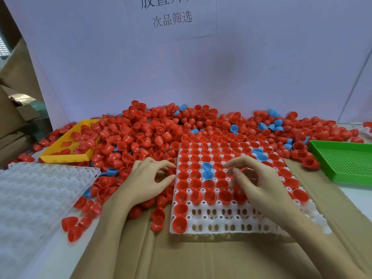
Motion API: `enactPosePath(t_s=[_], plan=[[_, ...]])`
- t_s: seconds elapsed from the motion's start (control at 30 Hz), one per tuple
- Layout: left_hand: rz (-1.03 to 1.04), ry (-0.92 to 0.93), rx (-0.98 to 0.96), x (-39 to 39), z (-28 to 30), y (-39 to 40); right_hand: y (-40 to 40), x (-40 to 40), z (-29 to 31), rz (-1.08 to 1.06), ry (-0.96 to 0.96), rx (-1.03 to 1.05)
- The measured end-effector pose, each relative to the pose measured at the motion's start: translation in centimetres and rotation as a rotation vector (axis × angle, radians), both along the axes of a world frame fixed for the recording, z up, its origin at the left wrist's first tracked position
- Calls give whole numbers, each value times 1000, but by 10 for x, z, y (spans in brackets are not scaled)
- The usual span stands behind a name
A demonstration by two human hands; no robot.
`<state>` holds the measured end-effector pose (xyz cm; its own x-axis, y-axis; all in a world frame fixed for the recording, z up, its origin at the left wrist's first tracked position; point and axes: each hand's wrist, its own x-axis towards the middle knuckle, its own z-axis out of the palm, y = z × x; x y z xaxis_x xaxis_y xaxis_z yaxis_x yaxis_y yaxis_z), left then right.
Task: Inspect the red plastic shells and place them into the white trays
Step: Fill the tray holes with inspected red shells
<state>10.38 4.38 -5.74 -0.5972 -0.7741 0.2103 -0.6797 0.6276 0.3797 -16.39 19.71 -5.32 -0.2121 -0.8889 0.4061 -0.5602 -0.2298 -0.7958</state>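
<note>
A white tray (231, 224) lies on cardboard (201, 256) on the worktop, its far rows filled with red shells (182, 185) and a few blue shells (207, 174); the nearest rows sit mostly bare. The right hand (259, 186) hovers over the tray's middle, fingers loosely curled; whether it holds a shell cannot be told. The left hand (145, 181) rests just beside the tray's left edge, fingers relaxed, touching the loose pile of red shells (153, 129). A second white tray (40, 190) lies further left.
</note>
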Motion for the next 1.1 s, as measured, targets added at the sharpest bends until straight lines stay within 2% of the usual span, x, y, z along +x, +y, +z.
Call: enactPosePath(t_s=[0.07,0.17,0.3,0.4,0.5,0.6,0.67,0.77,0.83,0.87,1.1], plan=[[16,-30,54,-2,0,1,0,-1,0,0,4,-1],[5,67,20,-3,5,4,0,-1,0,-1,15,-1],[3,344,-15,-6,15,11,0,-2,1,1,3,-5],[-97,616,98,-15,26,26,2,-2,3,13,-32,-32],[-227,730,204,-26,30,37,3,-1,4,19,-59,-46],[-206,693,184,-29,28,35,2,-2,4,19,-64,-40],[-62,613,41,-25,22,29,2,-2,3,18,-55,-37],[208,327,-126,-16,10,16,2,-3,2,13,-29,-33],[304,132,-135,-10,1,9,1,-2,1,11,-22,-30],[318,92,-122,-9,-2,7,1,-2,1,8,-19,-28],[360,188,-172,-36,11,-23,0,-1,0,11,11,-42]])
